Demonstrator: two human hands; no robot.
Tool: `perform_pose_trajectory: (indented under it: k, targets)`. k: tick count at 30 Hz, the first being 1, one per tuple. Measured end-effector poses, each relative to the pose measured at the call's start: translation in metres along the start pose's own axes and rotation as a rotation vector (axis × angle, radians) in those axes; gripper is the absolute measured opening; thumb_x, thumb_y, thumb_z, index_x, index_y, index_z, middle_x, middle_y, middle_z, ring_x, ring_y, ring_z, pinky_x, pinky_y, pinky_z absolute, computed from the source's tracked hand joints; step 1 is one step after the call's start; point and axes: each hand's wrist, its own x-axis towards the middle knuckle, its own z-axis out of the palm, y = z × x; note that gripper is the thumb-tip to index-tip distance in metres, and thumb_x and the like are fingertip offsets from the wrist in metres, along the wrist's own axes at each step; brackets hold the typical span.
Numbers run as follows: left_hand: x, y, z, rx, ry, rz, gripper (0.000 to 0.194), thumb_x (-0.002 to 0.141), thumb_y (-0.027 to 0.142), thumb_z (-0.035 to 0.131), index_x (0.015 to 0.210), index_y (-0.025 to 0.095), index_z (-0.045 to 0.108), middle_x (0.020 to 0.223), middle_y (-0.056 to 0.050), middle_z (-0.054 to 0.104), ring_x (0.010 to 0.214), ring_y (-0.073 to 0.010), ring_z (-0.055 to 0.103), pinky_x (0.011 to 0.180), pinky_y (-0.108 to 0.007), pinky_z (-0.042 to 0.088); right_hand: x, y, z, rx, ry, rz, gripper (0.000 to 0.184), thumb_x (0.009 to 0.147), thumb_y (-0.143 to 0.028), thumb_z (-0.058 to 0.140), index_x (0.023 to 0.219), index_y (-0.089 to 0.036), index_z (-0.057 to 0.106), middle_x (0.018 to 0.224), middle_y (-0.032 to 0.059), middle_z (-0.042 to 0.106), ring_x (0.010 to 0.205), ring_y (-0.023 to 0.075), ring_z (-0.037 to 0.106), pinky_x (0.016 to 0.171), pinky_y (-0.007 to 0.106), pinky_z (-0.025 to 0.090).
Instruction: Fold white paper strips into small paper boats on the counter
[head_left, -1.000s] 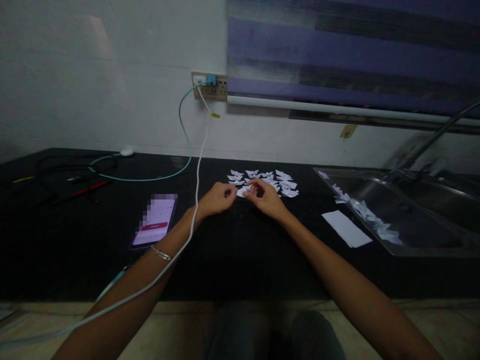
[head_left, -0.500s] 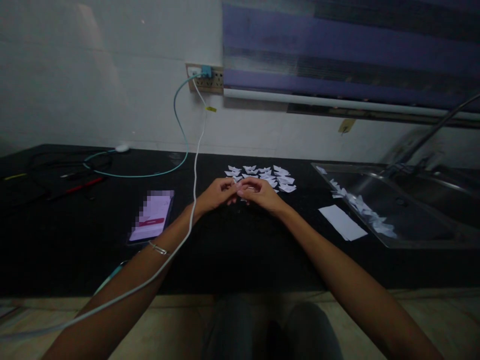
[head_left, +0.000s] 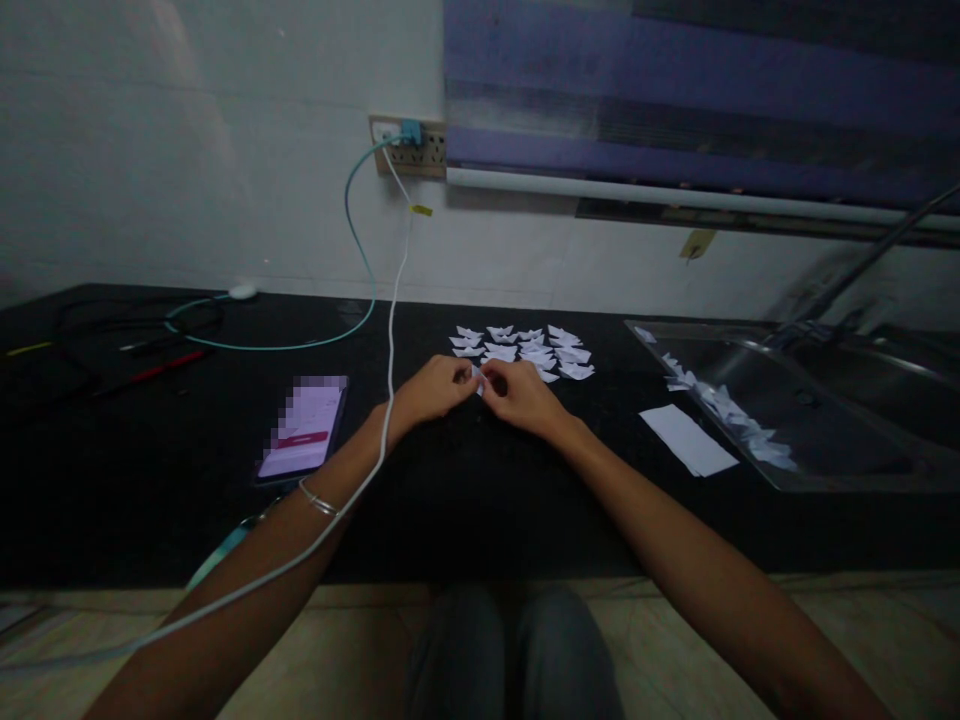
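Observation:
Between my two hands is a small piece of folded white paper (head_left: 478,377), mostly covered by fingers. My left hand (head_left: 439,387) pinches its left side, and my right hand (head_left: 521,393) pinches the right side. Both hands are held close together above the black counter (head_left: 480,500). Just behind them several folded white paper boats (head_left: 534,350) stand in rows. A stack of blank white paper slips (head_left: 688,440) lies to the right of my right hand.
More folded papers (head_left: 739,420) line the near-left rim of the metal sink (head_left: 832,420). A phone (head_left: 306,428) lies left of my left forearm. A white cable (head_left: 391,340) runs from the wall socket (head_left: 427,150) across that forearm. A red pen-like object (head_left: 169,366) lies far left.
My fingers have shifted, and the folded paper between them now shows more clearly. The hands stay in nearly the same place. My right knee has moved left.

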Motion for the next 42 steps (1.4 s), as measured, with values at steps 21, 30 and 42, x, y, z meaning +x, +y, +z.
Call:
perform_pose_trajectory:
  k: [21,30,42]
  targets:
    - [0.009,-0.006,0.008,-0.928,-0.319,-0.317,0.066,0.085,0.073,0.041,0.092,0.013,0.066,0.072,-0.01,0.066,0.058,-0.0126,0.061,0.044,-0.02,0.031,-0.003,-0.007,0.006,-0.046,0.379,-0.116,0.018,0.09,-0.021,0.054,0.101,-0.02,0.069,0.098,0.0075,0.072,0.091,0.021,0.066,0.084,0.037,0.051]
    - [0.001,0.003,0.0,-0.747,-0.151,-0.14,0.056,0.087,0.064,0.049,0.058,0.016,0.051,0.045,0.001,0.047,0.04,-0.0069,0.041,0.042,-0.021,0.031,0.002,-0.018,-0.002,0.532,0.271,0.117,0.017,0.084,-0.029,0.062,0.099,-0.022,0.067,0.103,0.0063,0.07,0.096,0.0214,0.066,0.08,0.039,0.057]
    - [-0.003,0.008,0.0,-0.658,-0.092,-0.115,0.053,0.09,0.062,0.045,0.063,0.016,0.053,0.039,0.007,0.034,0.034,-0.0055,0.03,0.039,-0.02,0.026,0.001,-0.008,-0.006,0.561,0.028,0.033,0.049,0.075,-0.032,0.076,0.121,-0.026,0.06,0.118,0.0072,0.062,0.098,0.0196,0.063,0.076,0.033,0.056]
